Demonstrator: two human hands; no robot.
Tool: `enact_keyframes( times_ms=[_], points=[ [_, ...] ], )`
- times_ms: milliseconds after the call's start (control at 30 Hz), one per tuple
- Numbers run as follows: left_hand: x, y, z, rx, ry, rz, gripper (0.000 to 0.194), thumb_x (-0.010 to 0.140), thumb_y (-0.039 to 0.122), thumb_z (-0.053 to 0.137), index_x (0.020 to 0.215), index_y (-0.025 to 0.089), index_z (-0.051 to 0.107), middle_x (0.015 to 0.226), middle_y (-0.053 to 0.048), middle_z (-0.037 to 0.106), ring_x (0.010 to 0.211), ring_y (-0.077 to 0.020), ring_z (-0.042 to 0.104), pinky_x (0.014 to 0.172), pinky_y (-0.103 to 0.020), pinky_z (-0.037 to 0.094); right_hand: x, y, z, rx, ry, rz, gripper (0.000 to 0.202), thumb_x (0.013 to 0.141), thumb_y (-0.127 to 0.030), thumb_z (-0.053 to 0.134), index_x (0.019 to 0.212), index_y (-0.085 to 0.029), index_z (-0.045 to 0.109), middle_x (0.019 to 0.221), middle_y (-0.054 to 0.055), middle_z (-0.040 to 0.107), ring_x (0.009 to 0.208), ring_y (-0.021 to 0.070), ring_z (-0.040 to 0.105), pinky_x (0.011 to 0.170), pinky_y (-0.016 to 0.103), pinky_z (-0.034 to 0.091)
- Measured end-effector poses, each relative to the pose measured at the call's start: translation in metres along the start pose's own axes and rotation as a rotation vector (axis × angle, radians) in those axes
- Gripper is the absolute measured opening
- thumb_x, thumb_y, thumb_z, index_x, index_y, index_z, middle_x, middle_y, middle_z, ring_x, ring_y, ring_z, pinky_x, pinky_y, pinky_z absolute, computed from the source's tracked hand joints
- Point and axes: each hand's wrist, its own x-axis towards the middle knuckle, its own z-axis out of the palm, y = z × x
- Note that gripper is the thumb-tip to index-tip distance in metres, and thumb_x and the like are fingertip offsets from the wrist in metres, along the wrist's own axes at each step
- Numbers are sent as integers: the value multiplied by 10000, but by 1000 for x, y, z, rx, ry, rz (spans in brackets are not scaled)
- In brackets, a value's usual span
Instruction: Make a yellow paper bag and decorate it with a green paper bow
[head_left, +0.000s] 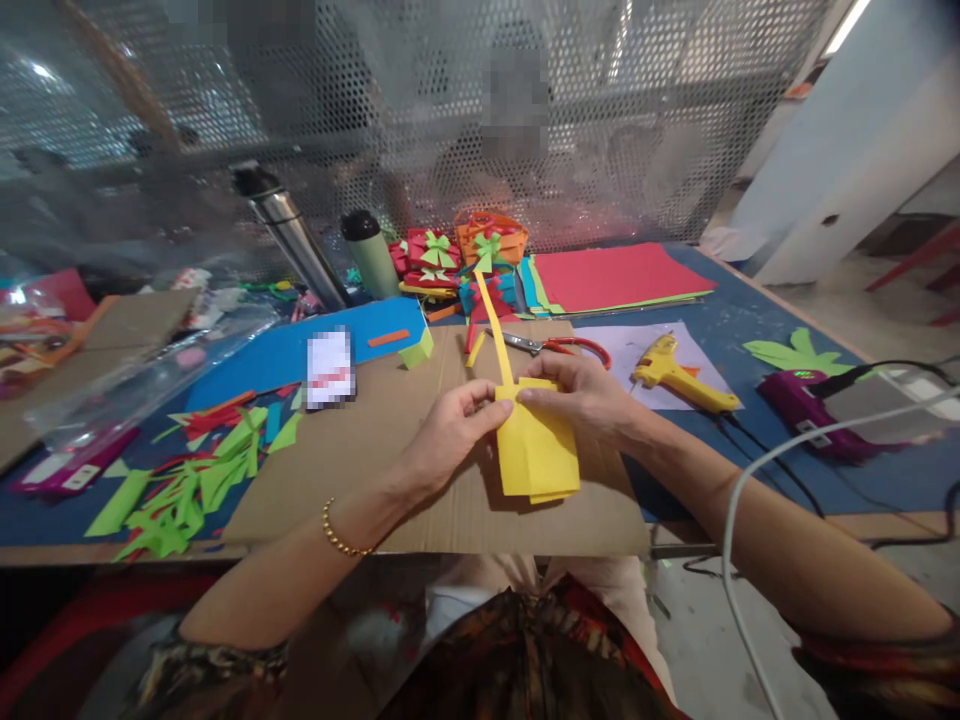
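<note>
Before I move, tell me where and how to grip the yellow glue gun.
I'd take the glue gun by its handle, the right hand coming from the near right: it lies on pale paper, handle slanting that way, head farther off.

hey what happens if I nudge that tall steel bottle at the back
The steel bottle looks tall and narrow, so a push near the top would probably tip it. Its shiny metal side may feel slick, and its round body could roll once down. Its contents are hidden, so I can't judge weight.

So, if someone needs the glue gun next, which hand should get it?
Probably the right hand: the glue gun lies on that side. The left hand is farther away and could hold the yellow paper alone.
</note>
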Motion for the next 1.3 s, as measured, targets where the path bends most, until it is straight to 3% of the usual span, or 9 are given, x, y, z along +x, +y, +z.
enact_keyframes(
  times_ms=[200,333,533,1300],
  points=[
    [-2,0,4,32,0,-18,380,749,464,869,830,157,660,774,-7,629,696,-124,581,623,-234,448,1,-3,-7,-116,23,-123,470,784,-645,791,767,-186,694,732,6,641,698,143,557,628,273,444],
    [-6,-1,7,137,-33,27,377,795,490,833,814,158,656,735,3,626,626,-113,580,562,-230,459,-1,-6,-5,-30,8,-22,474,695,-600,868,661,-193,627,630,-34,562,593,112,502,538,252,388],
    [-6,-3,3,281,-64,41,393,911,546,716,771,189,628,486,34,546,392,-88,468,403,-209,339,-3,-6,2,100,17,90,453,583,-502,940,602,-200,603,583,-43,574,533,106,513,500,246,403],
    [-6,-1,5,251,-30,48,422,862,569,752,743,191,609,521,44,557,379,-70,472,374,-201,318,-3,0,5,35,70,45,498,647,-594,890,601,-213,572,583,-29,572,536,116,513,491,260,396]
  ],
)
